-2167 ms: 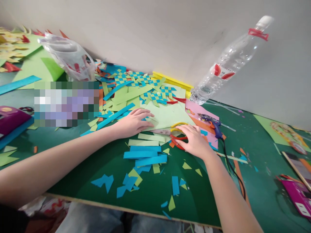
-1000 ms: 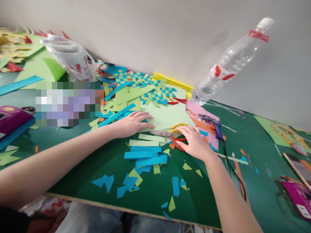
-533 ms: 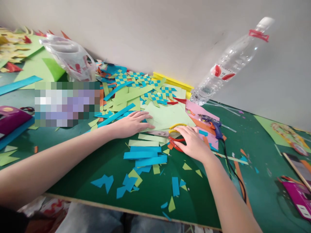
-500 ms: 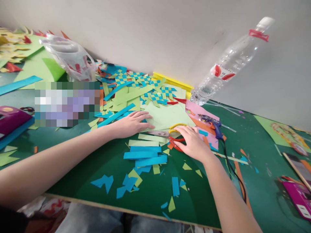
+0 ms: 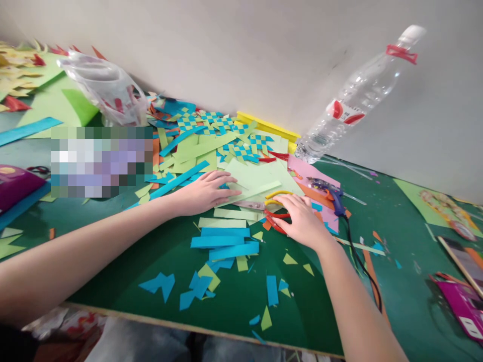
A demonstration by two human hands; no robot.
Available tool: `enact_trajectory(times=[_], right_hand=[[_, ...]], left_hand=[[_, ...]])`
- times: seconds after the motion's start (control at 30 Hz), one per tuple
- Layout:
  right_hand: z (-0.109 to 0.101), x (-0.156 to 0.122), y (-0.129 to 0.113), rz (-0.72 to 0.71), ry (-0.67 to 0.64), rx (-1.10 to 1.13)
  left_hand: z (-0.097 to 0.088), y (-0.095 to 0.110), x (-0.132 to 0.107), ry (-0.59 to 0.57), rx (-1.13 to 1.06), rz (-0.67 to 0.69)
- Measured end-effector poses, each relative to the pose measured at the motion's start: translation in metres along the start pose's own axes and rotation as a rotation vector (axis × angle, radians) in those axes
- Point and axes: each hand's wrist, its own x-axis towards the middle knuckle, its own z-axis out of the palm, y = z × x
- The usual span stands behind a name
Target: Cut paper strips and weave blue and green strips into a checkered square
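Note:
My left hand [image 5: 206, 190] lies flat, fingers stretched out, pressing down a light green paper sheet [image 5: 260, 177] on the green table [image 5: 392, 236]. My right hand [image 5: 302, 221] is curled over the handles of scissors [image 5: 272, 206] with yellow and red loops; their blade points left under the sheet's edge. A narrow green strip [image 5: 249, 192] rises from the sheet along the cut. Cut blue and green strips [image 5: 222, 239] lie just in front of both hands.
Woven blue-green paper squares [image 5: 226, 133] pile at the back by the wall. A clear plastic bottle [image 5: 354, 95] leans at right, a plastic bag [image 5: 105, 90] at left. A blue glue gun [image 5: 332, 193] with black cord lies right of my hand. Paper scraps litter the table's front.
The scissors have moved left along the green sheet, and a narrow strip now lifts off its near edge. My left hand stays pressed flat.

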Motion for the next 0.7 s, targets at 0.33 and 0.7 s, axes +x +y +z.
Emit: enact_trajectory(times=[0.33,0.7], right_hand=[[-0.0018,-0.002,0.0053,0.006,0.005,0.023],[0.0048,0.0002,0.0017,-0.028,0.019,0.007]], left_hand=[[-0.0025,-0.0057,-0.0035,-0.033,-0.035,0.042],[-0.004,-0.0028,-0.0013,-0.098,-0.042,0.001]])
